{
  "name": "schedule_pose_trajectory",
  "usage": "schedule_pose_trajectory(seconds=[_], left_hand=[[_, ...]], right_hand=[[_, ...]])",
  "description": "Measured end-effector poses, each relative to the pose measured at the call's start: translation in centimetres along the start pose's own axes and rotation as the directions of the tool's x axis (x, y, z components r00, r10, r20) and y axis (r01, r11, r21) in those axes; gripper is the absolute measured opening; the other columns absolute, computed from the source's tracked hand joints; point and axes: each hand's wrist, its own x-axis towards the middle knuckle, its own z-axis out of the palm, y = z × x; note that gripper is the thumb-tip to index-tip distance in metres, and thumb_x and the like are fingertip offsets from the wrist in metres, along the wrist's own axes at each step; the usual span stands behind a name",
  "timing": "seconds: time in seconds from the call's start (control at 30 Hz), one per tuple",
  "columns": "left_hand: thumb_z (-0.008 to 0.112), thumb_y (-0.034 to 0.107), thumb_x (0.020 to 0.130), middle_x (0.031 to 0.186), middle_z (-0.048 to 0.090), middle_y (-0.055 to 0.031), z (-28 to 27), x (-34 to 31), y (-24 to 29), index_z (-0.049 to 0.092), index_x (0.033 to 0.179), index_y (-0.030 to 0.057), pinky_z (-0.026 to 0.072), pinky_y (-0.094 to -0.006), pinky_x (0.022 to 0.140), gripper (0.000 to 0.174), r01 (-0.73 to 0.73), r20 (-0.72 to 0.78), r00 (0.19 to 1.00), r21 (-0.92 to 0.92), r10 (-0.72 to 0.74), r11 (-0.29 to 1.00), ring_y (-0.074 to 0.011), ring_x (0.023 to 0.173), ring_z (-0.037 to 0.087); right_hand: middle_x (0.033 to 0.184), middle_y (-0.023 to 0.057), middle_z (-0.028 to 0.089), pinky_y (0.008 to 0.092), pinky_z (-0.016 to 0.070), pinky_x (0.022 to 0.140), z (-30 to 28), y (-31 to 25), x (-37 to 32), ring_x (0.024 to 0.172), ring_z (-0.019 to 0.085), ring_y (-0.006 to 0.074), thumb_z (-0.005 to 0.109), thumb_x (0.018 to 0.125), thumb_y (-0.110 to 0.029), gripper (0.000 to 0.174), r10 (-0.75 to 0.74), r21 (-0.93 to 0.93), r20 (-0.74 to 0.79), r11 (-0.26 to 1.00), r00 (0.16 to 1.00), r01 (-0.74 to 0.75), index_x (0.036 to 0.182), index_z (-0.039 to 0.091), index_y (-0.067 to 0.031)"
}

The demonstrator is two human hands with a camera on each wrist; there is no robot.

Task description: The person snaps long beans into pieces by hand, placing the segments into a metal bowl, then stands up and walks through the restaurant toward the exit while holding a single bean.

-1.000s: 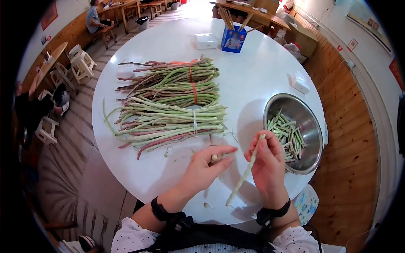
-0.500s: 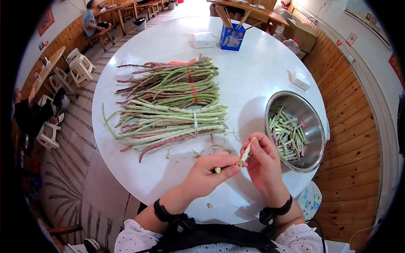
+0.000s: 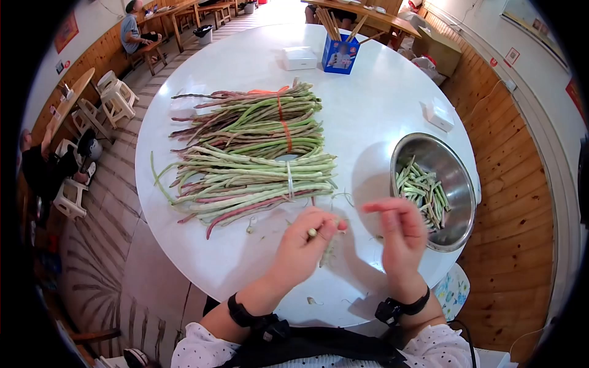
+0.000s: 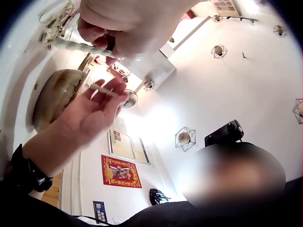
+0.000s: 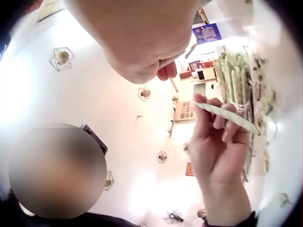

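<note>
My left hand [image 3: 304,242] grips a pale green long bean [image 5: 229,117], which slants across its fingers in the right wrist view and hangs below them in the head view. Slightly blurred, my right hand [image 3: 402,239] is apart from it, near the steel bowl's left side. A short pale bean piece [image 4: 103,90] sits between the right hand's fingers in the left wrist view. Cut bean pieces [image 3: 423,193] lie inside the steel bowl [image 3: 459,202]. Beyond the left hand lie bundles of long beans [image 3: 251,175], bound with orange and white ties.
Bean scraps [image 3: 250,228] are scattered on the round white table [image 3: 362,104]. At its far side stand a white box [image 3: 300,58] and a blue holder [image 3: 340,56] with chopsticks. Another white box [image 3: 439,115] is beyond the bowl. Stools [image 3: 118,98] and a seated person [image 3: 138,37] are at left.
Half a second ago both hands met on the bean. Now they are apart: the right has moved right toward the bowl with a short piece, while the left keeps the longer bean.
</note>
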Motion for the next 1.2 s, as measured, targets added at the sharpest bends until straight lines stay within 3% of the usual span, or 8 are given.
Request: schedule_pose_trajectory(seconds=[0.07,0.13,0.23,0.37,0.7,0.87,1.1,1.2], left_hand=[[0.052,0.023,0.103,0.085,0.055,-0.0020,-0.8,0.1,0.3,0.062,0.108,0.0018,0.0378,-0.0222,0.057,0.025,0.259,0.044,0.964,-0.353,-0.261,0.899,-0.0082,0.067,0.049],[0.050,0.026,0.104,0.080,0.055,-0.0017,-0.5,0.3,0.7,0.061,0.109,0.0018,0.0364,-0.0227,0.053,0.026,0.246,0.018,0.963,-0.451,-0.267,0.858,-0.0083,0.061,0.048],[0.049,0.026,0.104,0.078,0.056,-0.0018,-0.2,0.2,1.1,0.059,0.111,0.0027,0.0385,-0.0228,0.052,0.027,0.250,0.014,0.957,-0.540,-0.288,0.803,-0.0087,0.061,0.050],[0.048,0.026,0.105,0.076,0.056,-0.0017,-0.2,0.2,1.5,0.061,0.111,0.0042,0.0402,-0.0219,0.055,0.026,0.220,-0.022,0.964,-0.489,-0.264,0.844,-0.0079,0.062,0.051],[0.049,0.021,0.104,0.098,0.055,-0.0036,-0.5,0.0,-0.2,0.064,0.114,0.0001,0.0409,-0.0229,0.058,0.027,0.247,0.244,0.951,-0.228,-0.190,0.942,-0.0092,0.072,0.052],[0.050,0.019,0.103,0.095,0.053,-0.0029,-0.3,0.0,-0.3,0.064,0.115,0.0007,0.0417,-0.0218,0.057,0.026,0.199,0.203,0.966,-0.203,-0.157,0.959,-0.0086,0.070,0.053],[0.048,0.022,0.104,0.093,0.057,-0.0035,-0.3,0.1,0.6,0.061,0.109,0.0018,0.0426,-0.0256,0.057,0.024,0.319,0.101,0.945,-0.494,-0.311,0.809,-0.0109,0.072,0.055],[0.047,0.023,0.104,0.087,0.057,-0.0028,-1.2,0.8,1.0,0.057,0.106,0.0033,0.0424,-0.0268,0.056,0.022,0.155,-0.163,0.935,-0.612,-0.315,0.775,-0.0114,0.070,0.054]], right_hand=[[0.111,0.0106,0.066,0.0325,0.0409,0.101,-1.4,-0.1,0.7,0.111,0.057,0.0191,0.055,0.096,-0.003,0.022,-0.153,-0.157,-0.228,0.980,0.962,0.119,0.117,0.061,0.0011],[0.120,0.0137,0.061,0.0326,0.0408,0.099,-1.0,-1.5,2.2,0.112,0.057,0.0234,0.057,0.093,-0.001,0.026,-0.414,-0.562,-0.321,0.807,0.852,0.180,0.118,0.060,0.0030],[0.115,0.0135,0.063,0.0355,0.0424,0.097,-1.1,-1.5,1.6,0.104,0.059,0.0253,0.059,0.091,-0.002,0.030,-0.387,-0.617,-0.134,0.753,0.912,0.229,0.120,0.060,0.0024],[0.105,0.0126,0.065,0.0298,0.0509,0.072,-0.1,-0.5,0.3,0.082,0.063,0.0204,0.064,0.089,-0.002,0.024,0.012,-0.243,0.273,0.968,0.962,0.057,0.114,0.065,0.0001],[0.090,0.0083,0.059,0.0247,0.0463,0.060,0.8,-0.3,0.3,0.070,0.058,0.0137,0.066,0.087,0.003,0.014,-0.109,-0.234,0.191,0.960,0.976,0.154,0.101,0.064,-0.0003],[0.086,0.0087,0.056,0.0255,0.0448,0.059,1.4,-0.3,0.4,0.068,0.056,0.0150,0.065,0.087,0.003,0.009,-0.031,-0.210,0.178,0.975,0.984,0.069,0.095,0.063,-0.0011],[0.086,0.0084,0.055,0.0275,0.0452,0.062,1.0,-0.2,0.5,0.068,0.055,0.0173,0.066,0.087,0.001,0.009,-0.264,-0.395,0.263,0.848,0.928,0.353,0.095,0.063,-0.0027],[0.087,0.0078,0.056,0.0269,0.0447,0.062,0.9,-0.9,0.7,0.068,0.055,0.0167,0.068,0.085,0.002,0.009,-0.260,-0.355,0.185,0.882,0.948,0.311,0.092,0.064,-0.0031]])
